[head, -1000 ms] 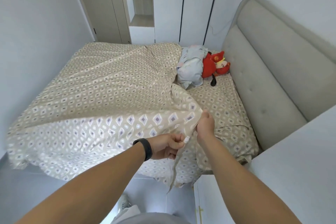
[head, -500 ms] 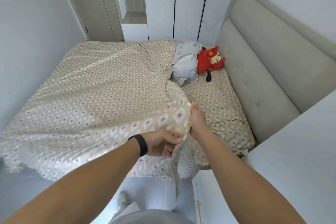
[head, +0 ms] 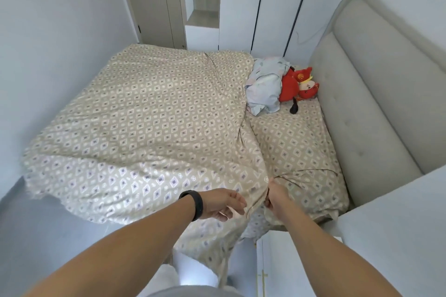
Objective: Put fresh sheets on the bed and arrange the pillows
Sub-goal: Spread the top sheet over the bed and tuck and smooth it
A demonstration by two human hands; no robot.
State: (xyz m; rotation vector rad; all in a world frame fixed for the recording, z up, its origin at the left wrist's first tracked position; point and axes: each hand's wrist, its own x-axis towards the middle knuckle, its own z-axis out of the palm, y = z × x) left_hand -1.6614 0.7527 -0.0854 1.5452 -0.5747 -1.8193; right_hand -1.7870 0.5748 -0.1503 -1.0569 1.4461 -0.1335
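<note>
A beige duvet (head: 149,113) with a diamond print covers most of the bed and hangs over its near edge. A matching sheet (head: 294,142) shows bare on the right strip beside the headboard. My right hand (head: 275,194) grips the duvet's near corner at the bed edge. My left hand (head: 223,204), with a black wristband, lies against the same hanging fabric with fingers loosely spread. A crumpled pale blue pillowcase or cloth (head: 264,88) lies at the far right of the bed.
A red plush toy (head: 298,84) lies against the grey padded headboard (head: 376,94). A white cabinet top (head: 395,224) stands close on my right. White wardrobe doors (head: 270,2) and a door (head: 154,2) stand beyond the bed; a wall runs along the left.
Both hands have lowered the duvet corner toward the bed edge. My left hand has loosened from a pinch to spread fingers. The camera tilted down slightly.
</note>
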